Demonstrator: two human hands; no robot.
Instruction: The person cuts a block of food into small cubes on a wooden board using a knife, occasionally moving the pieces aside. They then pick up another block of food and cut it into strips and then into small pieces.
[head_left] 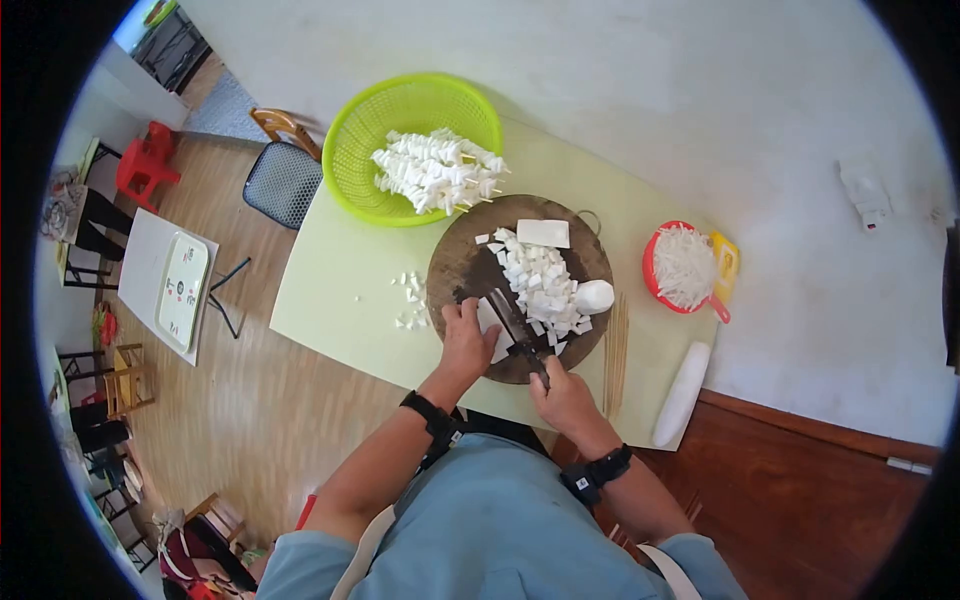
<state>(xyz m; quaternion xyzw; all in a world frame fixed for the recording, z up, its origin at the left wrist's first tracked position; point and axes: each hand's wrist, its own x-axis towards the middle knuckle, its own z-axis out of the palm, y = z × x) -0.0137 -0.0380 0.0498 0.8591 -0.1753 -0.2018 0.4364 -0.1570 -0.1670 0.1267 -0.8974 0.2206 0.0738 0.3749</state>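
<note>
My right hand grips the dark handle of a kitchen knife, its blade pointing away from me over a round wooden chopping board. Beside the blade, my left hand presses down on a flat white slab of radish with its fingers bent onto it. Right of the blade lies a heap of small white radish cubes. A rectangular radish slab rests at the board's far side, and a rounded radish end sits at its right.
A green basket holds skewered white pieces. Scraps lie left of the board; thin wooden skewers lie right. A red colander holds white strips. A whole white radish lies by the table's right edge.
</note>
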